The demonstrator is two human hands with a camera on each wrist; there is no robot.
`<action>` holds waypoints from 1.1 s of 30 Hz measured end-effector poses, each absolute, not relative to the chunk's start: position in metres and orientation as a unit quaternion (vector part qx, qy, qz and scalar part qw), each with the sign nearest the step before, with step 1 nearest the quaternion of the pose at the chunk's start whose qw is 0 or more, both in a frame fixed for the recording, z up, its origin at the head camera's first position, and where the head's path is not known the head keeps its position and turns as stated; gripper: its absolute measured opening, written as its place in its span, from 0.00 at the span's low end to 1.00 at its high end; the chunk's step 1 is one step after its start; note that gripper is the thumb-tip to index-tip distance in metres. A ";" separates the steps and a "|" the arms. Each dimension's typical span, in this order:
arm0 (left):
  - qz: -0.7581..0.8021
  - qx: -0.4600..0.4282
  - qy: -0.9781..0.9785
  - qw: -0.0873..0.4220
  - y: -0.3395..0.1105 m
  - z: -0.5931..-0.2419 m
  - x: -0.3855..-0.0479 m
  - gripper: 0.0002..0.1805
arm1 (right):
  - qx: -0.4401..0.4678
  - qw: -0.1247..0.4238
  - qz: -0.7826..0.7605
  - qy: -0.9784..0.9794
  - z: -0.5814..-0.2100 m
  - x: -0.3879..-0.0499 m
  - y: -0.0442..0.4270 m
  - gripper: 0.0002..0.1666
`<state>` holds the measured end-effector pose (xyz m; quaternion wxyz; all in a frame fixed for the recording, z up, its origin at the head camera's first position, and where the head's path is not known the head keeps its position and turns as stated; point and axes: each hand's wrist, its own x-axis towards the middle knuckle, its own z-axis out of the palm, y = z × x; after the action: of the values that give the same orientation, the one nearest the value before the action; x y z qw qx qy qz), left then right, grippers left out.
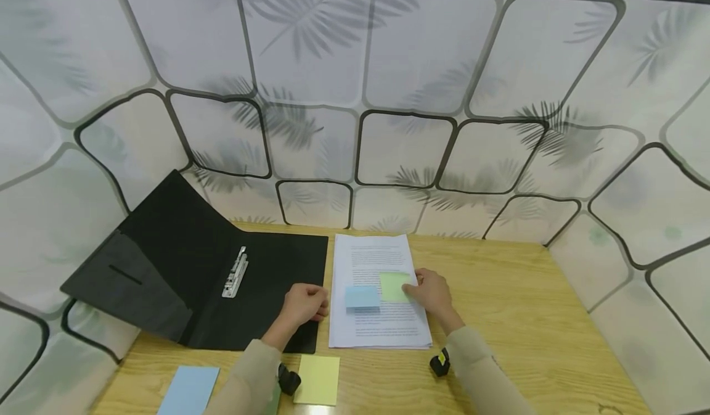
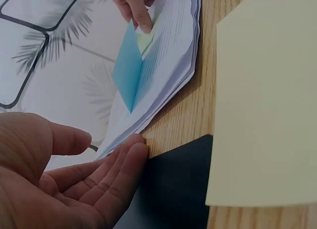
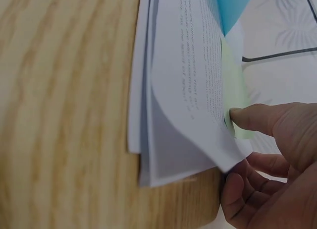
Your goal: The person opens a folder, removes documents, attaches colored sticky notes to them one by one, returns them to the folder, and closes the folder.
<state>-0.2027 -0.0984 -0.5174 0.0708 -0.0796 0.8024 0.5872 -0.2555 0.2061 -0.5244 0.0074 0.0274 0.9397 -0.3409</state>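
Note:
A stack of printed sheets (image 1: 383, 335) lies on the table, with a light green sticky note (image 1: 391, 287) and a blue sticky note (image 1: 362, 296) on its top page. My right hand (image 1: 432, 291) pinches the stack's right edge: the thumb presses on the green note and curled fingers sit under the lifted page, as the right wrist view shows. How many pages it grips, I cannot tell. In the left wrist view, the blue note (image 2: 129, 70) stands partly up from the page. My left hand (image 1: 302, 305) holds nothing, its fingers loosely bent near the stack's left edge, over the black folder (image 1: 283, 258).
The folder lies open at the left, a metal clip (image 1: 235, 273) inside and its cover tilted up against the patterned curtain (image 1: 410, 150). Nearer the front are a yellow sticky pad (image 1: 318, 381), a blue one (image 1: 188, 390) and a green one (image 1: 273, 402), mostly hidden by the left sleeve.

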 end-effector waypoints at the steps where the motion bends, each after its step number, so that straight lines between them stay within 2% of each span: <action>1: 0.588 -0.082 0.801 0.071 -0.098 -0.518 -0.204 0.15 | 0.027 0.006 -0.340 0.940 -0.525 -0.255 0.206 0.31; 13: 0.607 -0.134 0.776 0.101 -0.087 -0.522 -0.215 0.16 | 0.025 0.012 -0.345 0.938 -0.523 -0.255 0.208 0.32; 21: 0.575 -0.107 0.804 0.106 -0.079 -0.519 -0.216 0.13 | 0.022 0.013 -0.359 0.933 -0.523 -0.254 0.208 0.33; 25: 0.571 -0.098 0.809 0.105 -0.075 -0.519 -0.214 0.16 | 0.019 0.013 -0.362 0.932 -0.523 -0.255 0.208 0.33; 33: 0.649 -0.108 0.745 0.106 -0.078 -0.533 -0.213 0.19 | 0.017 0.012 -0.353 0.935 -0.519 -0.253 0.209 0.33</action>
<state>-0.2131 -0.0785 -0.5330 0.1065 -0.1082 0.7455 0.6490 -0.2526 0.2086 -0.5191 0.0117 0.0166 0.9352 -0.3534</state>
